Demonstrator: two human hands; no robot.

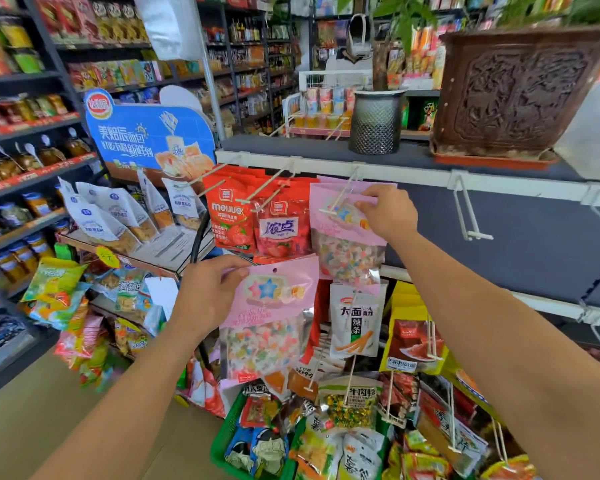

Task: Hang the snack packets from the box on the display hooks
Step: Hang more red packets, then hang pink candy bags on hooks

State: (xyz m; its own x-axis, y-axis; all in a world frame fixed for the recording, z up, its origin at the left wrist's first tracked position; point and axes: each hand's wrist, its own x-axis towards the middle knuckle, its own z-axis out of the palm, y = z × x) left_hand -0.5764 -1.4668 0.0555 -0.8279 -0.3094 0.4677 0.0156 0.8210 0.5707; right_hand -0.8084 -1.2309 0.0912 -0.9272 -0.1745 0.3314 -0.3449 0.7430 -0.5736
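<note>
My left hand (210, 289) grips the top left corner of a pink candy packet (271, 317) with a star picture, held upright below the top row of hooks. My right hand (388, 211) pinches the top of a second pink candy packet (347, 233) that hangs on a white display hook (343, 192) on the top rail. Two red packets (257, 216) hang on the hooks to its left. An empty hook (470, 216) juts out to the right. A green box (229, 441) full of mixed snack packets sits below, at the bottom centre.
Lower hooks carry more snack packets (355, 320). A bread stand with a blue sign (149, 140) stands at the left. A metal pot (376, 121) and a carved brown planter (520, 91) sit on the shelf top. Stocked shelves line the left aisle.
</note>
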